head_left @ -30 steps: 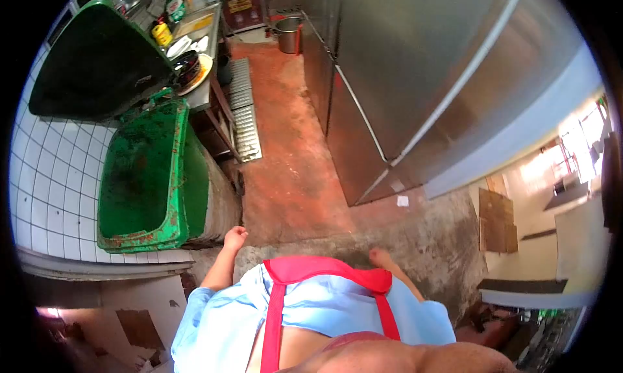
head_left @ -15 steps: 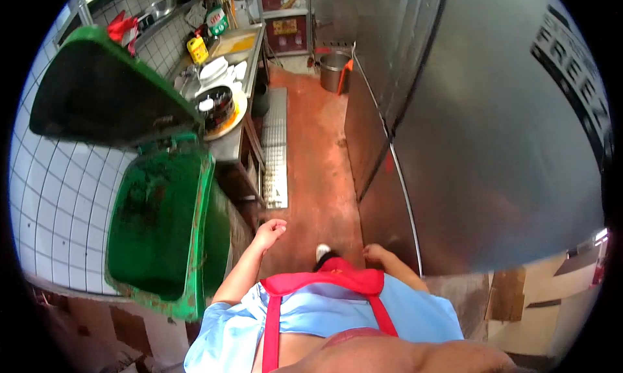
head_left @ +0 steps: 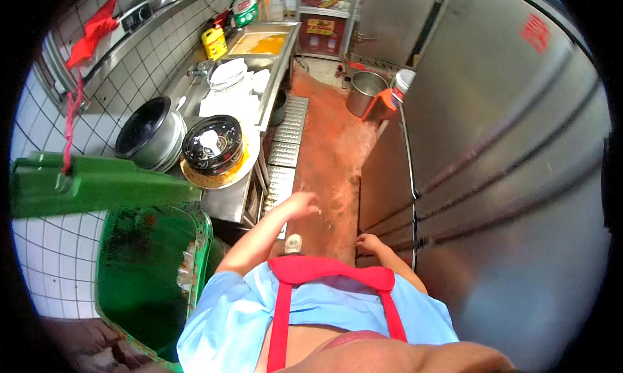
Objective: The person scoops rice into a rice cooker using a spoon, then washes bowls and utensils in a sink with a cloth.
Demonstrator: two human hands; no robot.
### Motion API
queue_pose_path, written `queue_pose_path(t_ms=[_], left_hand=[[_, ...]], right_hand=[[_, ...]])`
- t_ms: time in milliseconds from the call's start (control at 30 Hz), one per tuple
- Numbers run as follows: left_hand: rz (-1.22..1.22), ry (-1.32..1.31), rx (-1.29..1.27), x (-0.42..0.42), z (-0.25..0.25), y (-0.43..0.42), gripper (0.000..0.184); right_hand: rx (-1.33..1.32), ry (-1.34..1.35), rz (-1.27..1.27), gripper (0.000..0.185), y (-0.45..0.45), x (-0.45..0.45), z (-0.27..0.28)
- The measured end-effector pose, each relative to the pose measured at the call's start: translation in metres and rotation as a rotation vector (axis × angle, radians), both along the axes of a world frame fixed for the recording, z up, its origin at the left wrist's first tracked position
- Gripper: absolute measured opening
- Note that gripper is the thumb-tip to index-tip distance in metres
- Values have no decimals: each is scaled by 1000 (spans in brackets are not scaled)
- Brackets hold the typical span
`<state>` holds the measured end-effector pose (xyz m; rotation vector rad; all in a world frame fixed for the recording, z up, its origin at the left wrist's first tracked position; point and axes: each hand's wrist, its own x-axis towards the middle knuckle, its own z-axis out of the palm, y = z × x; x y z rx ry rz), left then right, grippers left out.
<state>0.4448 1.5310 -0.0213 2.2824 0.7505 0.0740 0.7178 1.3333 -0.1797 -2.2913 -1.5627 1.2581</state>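
Green plastic marks the bin (head_left: 139, 262) at my feed's far left; along the steel counter (head_left: 224, 204) next come stacked basins (head_left: 146, 134), then a black dish (head_left: 225, 161) on a white plate (head_left: 253, 157). I see the left hand (head_left: 300, 205) before the floor grating (head_left: 283, 153), apart from the plate, its fingers loosely extended. Farther right, the right hand (head_left: 368, 243), just beside the steel cabinet (head_left: 487, 243), has curled fingers, and I can't make out whether they grip anything.

A yellow bottle (head_left: 214, 43) stands near a green-and-white container (head_left: 245, 11) — a steel pot (head_left: 365, 92) (orange object (head_left: 381, 105) just beside it) occupies the floor beyond.
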Motion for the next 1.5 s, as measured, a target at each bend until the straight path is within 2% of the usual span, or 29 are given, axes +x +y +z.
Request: queue_pose_path(t_ms=[33, 67, 100, 167, 300, 433, 467, 567, 600, 633, 700, 767, 800, 867, 933, 1000, 1033, 1100, 1200, 1267, 1300, 1367, 1433, 1500], left_hand=[[-14, -22, -8, 20, 6, 34, 39], [-28, -45, -28, 37, 12, 60, 39], [-38, -70, 73, 53, 18, 89, 38], [-7, -39, 105, 82, 34, 142, 37], [-42, -104, -41, 133, 44, 240, 39], [-89, -76, -79, 177, 27, 314, 41], [-106, -68, -80, 185, 20, 334, 41], [-132, -49, -39, 214, -4, 404, 42], [-121, -79, 2, 221, -12, 429, 42], [-106, -113, 50, 227, -24, 457, 42], [68, -174, 16, 227, -42, 508, 41], [296, -139, -71, 215, -41, 546, 39], [357, -121, -86, 207, -40, 566, 37], [515, -182, -199, 188, -47, 595, 33], [696, -264, -287, 167, -52, 615, 32], [902, -261, -299, 146, -62, 630, 30], [1020, -254, -308, 138, -68, 641, 29], [1130, -428, -476, 122, -92, 667, 26], [1146, -622, -488, 119, -106, 731, 26], [1102, -704, -446, 137, -89, 789, 28], [1090, -769, -404, 143, -104, 823, 29], [1117, -437, -206, 168, -65, 874, 33], [1020, -792, -416, 179, -129, 935, 38], [1040, -563, -248, 197, -135, 974, 43]], right_hand=[[60, -61, 77, 26, 19, 5, -7], [-17, 128, -60, 27, 42, 6, 17], [11, 39, -40, 28, 72, 16, 19], [38, -114, -15, 28, 90, 31, 5], [-92, -13, -17, 31, 140, 66, 15], [-207, 44, -254, 26, 184, 110, 22], [-195, 60, -190, 19, 198, 137, -4], [-336, 287, -317, 15, 268, 194, -1], [-387, 243, -264, 16, 301, 217, -4], [-259, 160, -220, 18, 325, 237, -14], [28, -1, -116, 22, 406, 286, -46], [51, -45, -135, 36, 488, 319, -65], [-46, -26, -89, 37, 534, 315, -24], [179, -191, 144, 33, 609, 332, -26], [278, -192, 177, 26, 675, 337, -23], [96, 32, 66, 26, 737, 321, 13], [101, 93, 71, 27, 762, 323, 6], [119, 212, 79, 30, 819, 322, -6], [23, 363, -7, 32, 897, 322, -9], [23, 339, -27, 29, 948, 324, -6], [28, 320, -29, 28, 981, 326, 0], [9, 310, 77, 23, 1037, 343, -3], [23, 311, 143, 22, 1110, 344, 13], [85, 435, 133, 22, 1169, 332, 38]])
